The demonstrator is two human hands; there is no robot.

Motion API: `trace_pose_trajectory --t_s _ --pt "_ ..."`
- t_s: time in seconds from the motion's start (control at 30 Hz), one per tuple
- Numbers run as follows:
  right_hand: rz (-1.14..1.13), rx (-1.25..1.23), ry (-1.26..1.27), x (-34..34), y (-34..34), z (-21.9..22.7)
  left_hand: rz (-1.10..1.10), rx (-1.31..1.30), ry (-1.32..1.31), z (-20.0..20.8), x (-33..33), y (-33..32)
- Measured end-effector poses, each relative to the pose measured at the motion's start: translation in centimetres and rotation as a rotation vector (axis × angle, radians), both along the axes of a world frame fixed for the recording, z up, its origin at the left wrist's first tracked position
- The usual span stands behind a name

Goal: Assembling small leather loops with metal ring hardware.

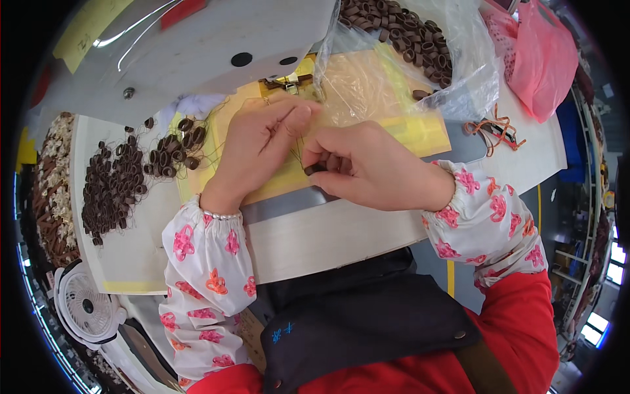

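Observation:
My right hand (367, 164) pinches a small brown loop piece (314, 169) between thumb and fingers, just in front of a sewing machine's needle area (287, 83). Flat on the yellow mat (420, 131) beside it lies my left hand (259, 148), fingers stretched toward the needle, touching fine thread. Both hands meet near the middle of the machine bed. Floral sleeve covers wrap both forearms.
A white sewing machine head (197, 46) overhangs the table. A pile of brown loops (115, 187) lies at the left, more of them fill a clear plastic bag (407, 39) at the back right. A pink bag (541, 59), orange cords (495, 131) and a small white fan (85, 305) surround the table.

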State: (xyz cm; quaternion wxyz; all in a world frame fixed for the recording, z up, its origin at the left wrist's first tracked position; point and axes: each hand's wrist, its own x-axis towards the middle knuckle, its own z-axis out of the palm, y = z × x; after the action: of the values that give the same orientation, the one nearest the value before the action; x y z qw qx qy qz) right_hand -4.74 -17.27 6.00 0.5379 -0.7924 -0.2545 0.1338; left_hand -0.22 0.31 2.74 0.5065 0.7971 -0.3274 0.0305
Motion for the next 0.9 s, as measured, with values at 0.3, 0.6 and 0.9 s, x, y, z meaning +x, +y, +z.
trace_pose_trajectory --t_s 0.3,0.6,0.9 --pt "-0.080 0.033 0.193 6.4 -0.5 -1.4 0.238 0.131 0.193 0.7 0.4 0.5" --pt "-0.253 -0.053 -0.541 6.6 -0.2 -4.2 0.422 0.172 0.288 0.3 1.0 -0.5" --pt "-0.338 -0.056 -0.628 7.0 0.2 -4.4 0.508 0.152 0.398 0.2 1.5 -0.7"
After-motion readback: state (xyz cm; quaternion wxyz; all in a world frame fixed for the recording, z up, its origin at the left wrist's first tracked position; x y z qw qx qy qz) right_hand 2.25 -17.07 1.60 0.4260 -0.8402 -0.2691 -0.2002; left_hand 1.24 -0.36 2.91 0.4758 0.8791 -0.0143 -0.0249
